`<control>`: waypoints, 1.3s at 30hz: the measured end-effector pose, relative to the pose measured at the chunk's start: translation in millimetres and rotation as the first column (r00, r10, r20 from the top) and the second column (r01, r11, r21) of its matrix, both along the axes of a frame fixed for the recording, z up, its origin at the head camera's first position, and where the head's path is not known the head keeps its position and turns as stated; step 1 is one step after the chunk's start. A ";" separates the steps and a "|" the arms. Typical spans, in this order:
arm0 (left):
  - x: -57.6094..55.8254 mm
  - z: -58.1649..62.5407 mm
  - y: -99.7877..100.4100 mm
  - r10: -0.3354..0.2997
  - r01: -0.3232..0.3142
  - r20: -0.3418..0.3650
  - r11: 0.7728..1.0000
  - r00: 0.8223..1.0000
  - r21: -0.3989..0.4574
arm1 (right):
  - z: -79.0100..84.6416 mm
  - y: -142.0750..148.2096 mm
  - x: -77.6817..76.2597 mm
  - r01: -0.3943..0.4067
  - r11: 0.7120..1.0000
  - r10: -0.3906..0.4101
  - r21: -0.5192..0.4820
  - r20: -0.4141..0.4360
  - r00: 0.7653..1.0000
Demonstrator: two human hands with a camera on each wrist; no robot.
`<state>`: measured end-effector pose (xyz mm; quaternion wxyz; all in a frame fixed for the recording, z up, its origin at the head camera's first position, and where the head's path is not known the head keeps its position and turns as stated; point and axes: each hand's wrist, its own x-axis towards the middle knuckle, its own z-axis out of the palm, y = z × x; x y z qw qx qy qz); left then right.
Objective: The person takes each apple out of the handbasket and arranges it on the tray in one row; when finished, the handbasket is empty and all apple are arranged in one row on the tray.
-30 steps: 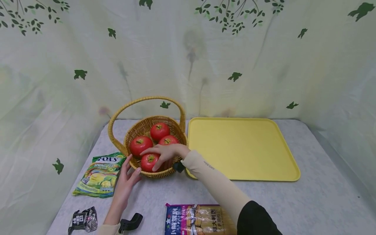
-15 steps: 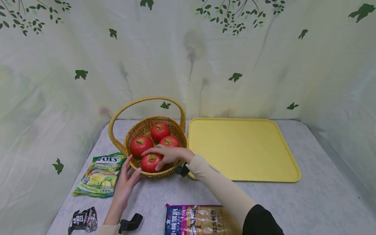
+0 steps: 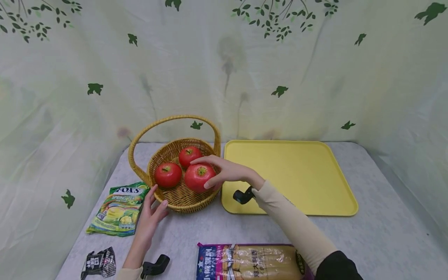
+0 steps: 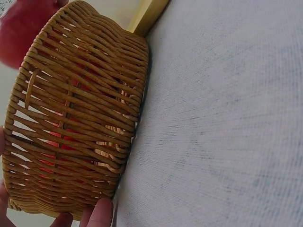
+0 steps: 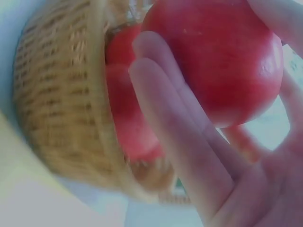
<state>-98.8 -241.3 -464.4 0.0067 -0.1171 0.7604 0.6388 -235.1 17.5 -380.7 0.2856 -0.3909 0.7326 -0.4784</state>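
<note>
My right hand [image 3: 227, 171] holds a red apple [image 5: 218, 56] between thumb and fingers, raised over the right side of a round wicker basket [image 3: 189, 202]. Left of it in the head view, two more red apples lie in the basket: one at the left [image 3: 168, 175], one at the back [image 3: 189, 155]. The held apple and hand cover part of the basket's inside. My left hand [image 3: 148, 219] rests against the basket's front left side with relaxed, spread fingers. In the left wrist view its fingertips [image 4: 102, 213] touch the wicker wall.
A yellow tray [image 3: 287, 179] lies right of the basket, whose tall handle [image 3: 171, 118] arches over it. A green candy bag [image 3: 120, 210] and a small black packet [image 3: 99, 262] lie at the left. A long snack pack [image 3: 252, 260] lies at the front edge.
My right hand has lifted the front apple up and to the right, baring the basket's woven floor. My left hand and the basket have stayed in place.
</note>
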 end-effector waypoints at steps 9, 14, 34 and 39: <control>0.0 0.2 -0.2 -0.004 0.004 -0.018 1.000 1.000 0.001 | 5.2 56.7 -9.7 0.137 0.990 -0.132 -0.036 0.112 0.985; 0.4 1.5 0.6 -0.001 0.001 -0.020 1.000 1.000 0.000 | 1.3 83.8 -14.5 0.248 0.969 -0.245 -0.012 0.116 0.962; 0.2 -2.0 -0.2 0.004 -0.004 -0.031 1.000 1.000 -0.005 | -58.4 98.5 -24.8 0.524 0.847 -0.526 0.089 -0.005 0.851; -0.2 -2.4 -0.4 0.011 -0.011 -0.035 1.000 0.999 -0.007 | -66.5 91.1 -26.6 0.513 0.850 -0.512 0.116 -0.046 0.858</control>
